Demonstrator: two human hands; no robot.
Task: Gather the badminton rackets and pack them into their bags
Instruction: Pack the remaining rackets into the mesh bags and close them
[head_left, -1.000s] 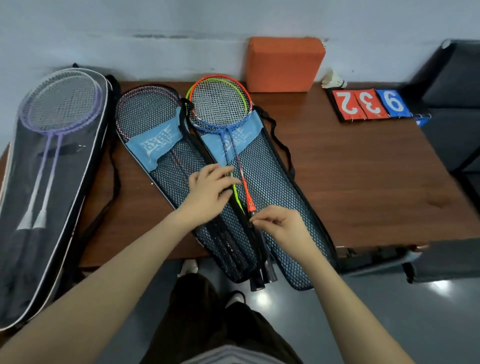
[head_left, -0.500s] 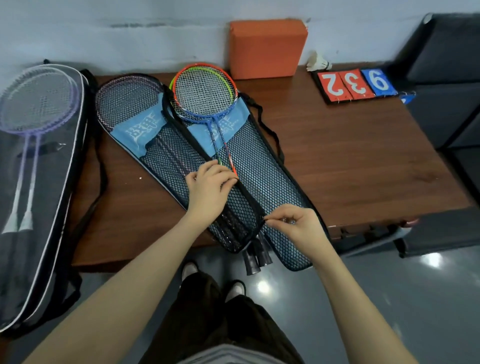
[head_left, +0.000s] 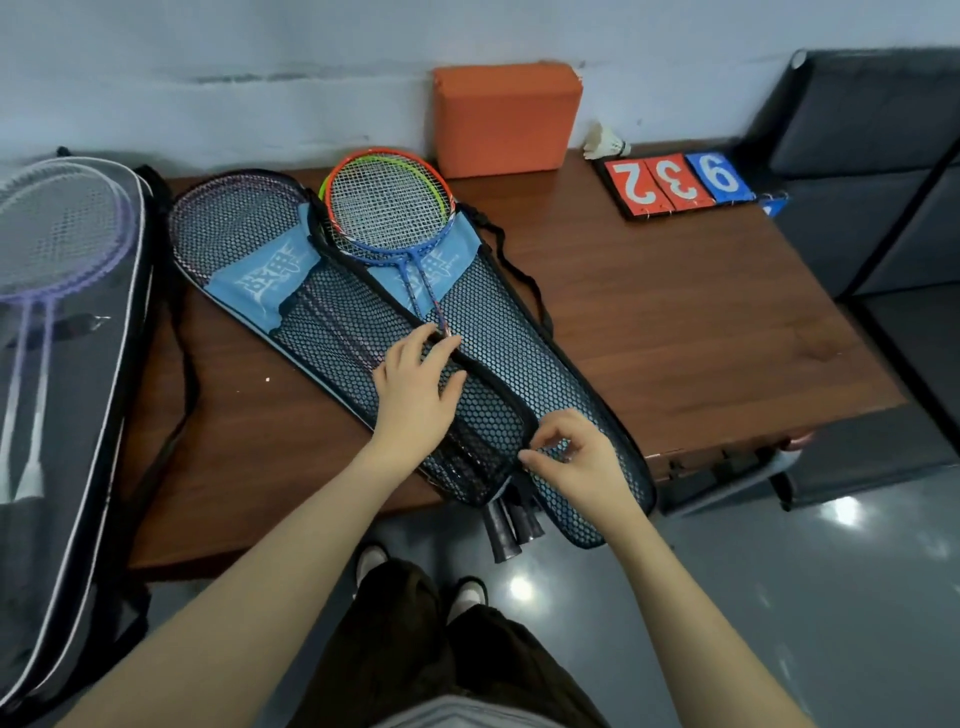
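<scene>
Evidently pinched the zipper edge of the right-hand mesh bag (head_left: 524, 332) between thumb and curled fingers of the right hand (head_left: 579, 457), low near the handle end. Pressed the left hand (head_left: 415, 395) flat, fingers fairly straight, over the black seam where the two bags meet, fingertips just touching the shafts of the orange and blue rackets (head_left: 387, 208). Held nothing in that left hand; steadied only.

Lay half-packed, those rackets: heads exposed at the far end over the blue panel, shafts running under the left hand, black grips (head_left: 511, 525) poking out past the table edge toward the body. Ran the long axis diagonally, far-left to near-right, so the open run of the bag stretched up and away from the pinch. Sat nearer to the closing end, the right hand; nearer to the heads, the left. Probably needed the heads tucked in before any pull along that axis.

Rested just beside, to the left, a second mesh bag (head_left: 270, 270) with a purple-pink racket inside. Well apart at the far left, a clear black-edged bag (head_left: 67, 332) with two lilac rackets. Beyond, on the brown table (head_left: 701, 332): an orange block (head_left: 506, 117), a shuttlecock (head_left: 605, 143), flip score cards (head_left: 680, 182).
</scene>
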